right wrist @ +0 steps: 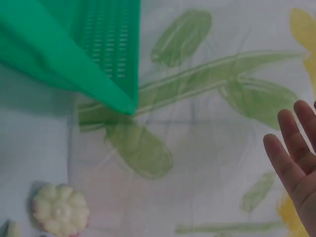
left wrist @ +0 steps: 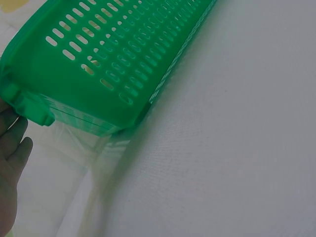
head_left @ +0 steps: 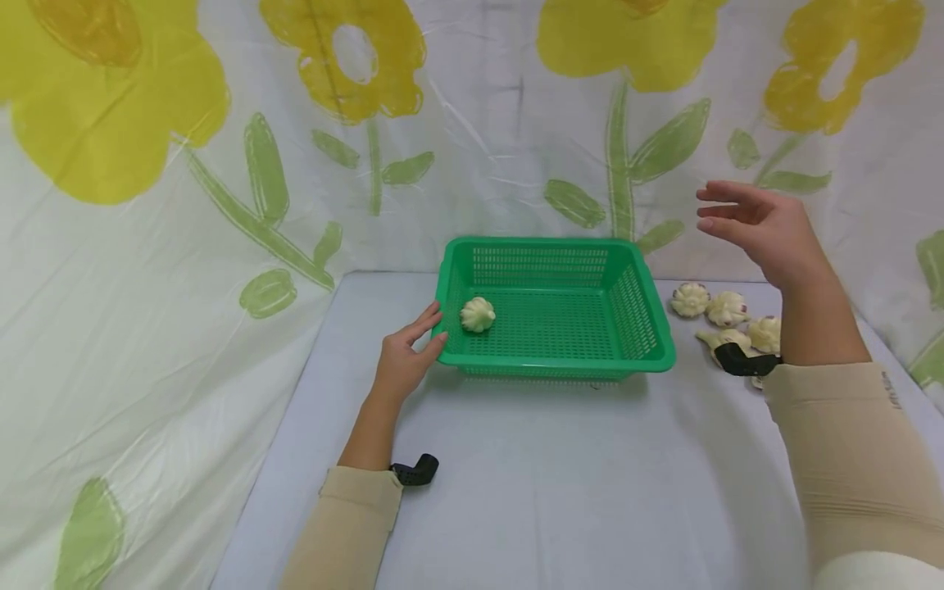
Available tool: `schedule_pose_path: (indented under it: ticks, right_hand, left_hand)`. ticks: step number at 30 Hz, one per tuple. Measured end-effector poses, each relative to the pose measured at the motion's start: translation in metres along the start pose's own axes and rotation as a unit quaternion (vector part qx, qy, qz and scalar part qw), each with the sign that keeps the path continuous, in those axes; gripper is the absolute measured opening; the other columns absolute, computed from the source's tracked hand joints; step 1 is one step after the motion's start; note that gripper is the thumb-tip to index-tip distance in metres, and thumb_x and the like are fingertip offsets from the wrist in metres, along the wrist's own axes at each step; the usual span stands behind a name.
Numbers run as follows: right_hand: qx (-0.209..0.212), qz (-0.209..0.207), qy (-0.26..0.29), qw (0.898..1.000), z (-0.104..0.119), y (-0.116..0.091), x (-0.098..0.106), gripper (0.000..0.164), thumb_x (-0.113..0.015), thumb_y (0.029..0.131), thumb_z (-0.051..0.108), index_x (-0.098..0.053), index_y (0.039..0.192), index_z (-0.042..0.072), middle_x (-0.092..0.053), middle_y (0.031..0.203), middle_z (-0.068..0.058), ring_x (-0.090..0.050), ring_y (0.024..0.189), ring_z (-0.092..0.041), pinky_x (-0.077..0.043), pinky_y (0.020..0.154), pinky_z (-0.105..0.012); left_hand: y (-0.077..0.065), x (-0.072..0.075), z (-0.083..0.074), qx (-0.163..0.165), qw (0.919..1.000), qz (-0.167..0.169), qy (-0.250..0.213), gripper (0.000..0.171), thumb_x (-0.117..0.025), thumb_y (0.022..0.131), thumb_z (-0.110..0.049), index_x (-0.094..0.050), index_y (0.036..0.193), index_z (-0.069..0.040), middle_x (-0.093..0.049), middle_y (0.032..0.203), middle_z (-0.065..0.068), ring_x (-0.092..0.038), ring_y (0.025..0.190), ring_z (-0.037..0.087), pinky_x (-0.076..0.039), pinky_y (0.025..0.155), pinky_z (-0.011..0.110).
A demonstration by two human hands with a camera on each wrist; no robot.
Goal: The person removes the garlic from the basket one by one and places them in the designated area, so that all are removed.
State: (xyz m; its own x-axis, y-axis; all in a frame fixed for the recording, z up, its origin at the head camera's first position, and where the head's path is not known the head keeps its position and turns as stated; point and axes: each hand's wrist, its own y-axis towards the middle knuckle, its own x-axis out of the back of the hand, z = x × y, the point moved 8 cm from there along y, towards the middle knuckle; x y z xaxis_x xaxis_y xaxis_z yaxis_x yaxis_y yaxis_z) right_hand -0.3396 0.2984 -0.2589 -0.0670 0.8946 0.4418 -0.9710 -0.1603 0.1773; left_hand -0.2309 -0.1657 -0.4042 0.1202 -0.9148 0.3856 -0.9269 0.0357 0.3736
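Note:
A green plastic basket (head_left: 546, 360) with slotted sides stands on the table, one garlic bulb (head_left: 478, 315) lying inside near its left end. My left hand (head_left: 407, 352) touches the basket's left rim, its fingers fairly straight; the left wrist view shows the fingers (left wrist: 17, 143) by the rim's end lip. Raised in the air right of the basket, my right hand (head_left: 767, 229) holds nothing, its fingers loosely bent. Below it, several garlic bulbs (head_left: 726, 310) lie on the table, partly hidden by the right wrist and its black strap device. One bulb (right wrist: 61, 210) also shows in the right wrist view.
The table (head_left: 546, 475) has a pale smooth cover. Behind it and on the left hangs a white sheet (head_left: 472, 164) with yellow flowers and green leaves. The basket's back edge stands close to this sheet.

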Motion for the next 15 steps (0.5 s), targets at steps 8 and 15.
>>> schedule_pose_path:
  ticks: [8,15]
  right_hand:
    - [0.061,0.041,0.067,0.995,0.025,0.037,-0.045,0.051,-0.071,0.091,0.014,-0.056,0.14,0.015,-0.066,0.124,0.007,-0.064,0.107,-0.003,-0.049,0.083,-0.008]
    - [0.08,0.072,0.159,0.981,0.029,0.063,-0.09,0.046,-0.071,0.089,0.006,-0.061,0.133,0.009,-0.069,0.119,0.0,-0.067,0.104,-0.008,-0.052,0.085,-0.013]
  left_hand:
    - [-0.001,0.002,-0.01,-0.006,1.0,0.005,0.002,0.041,-0.064,0.095,-0.012,-0.059,0.132,0.006,-0.051,0.145,0.013,-0.048,0.135,0.029,-0.04,0.111,0.047]
    - [-0.001,0.002,-0.002,-0.005,0.9999,0.0,0.01,0.04,-0.066,0.094,-0.011,-0.06,0.132,0.001,-0.052,0.145,0.007,-0.049,0.135,0.025,-0.04,0.111,0.046]
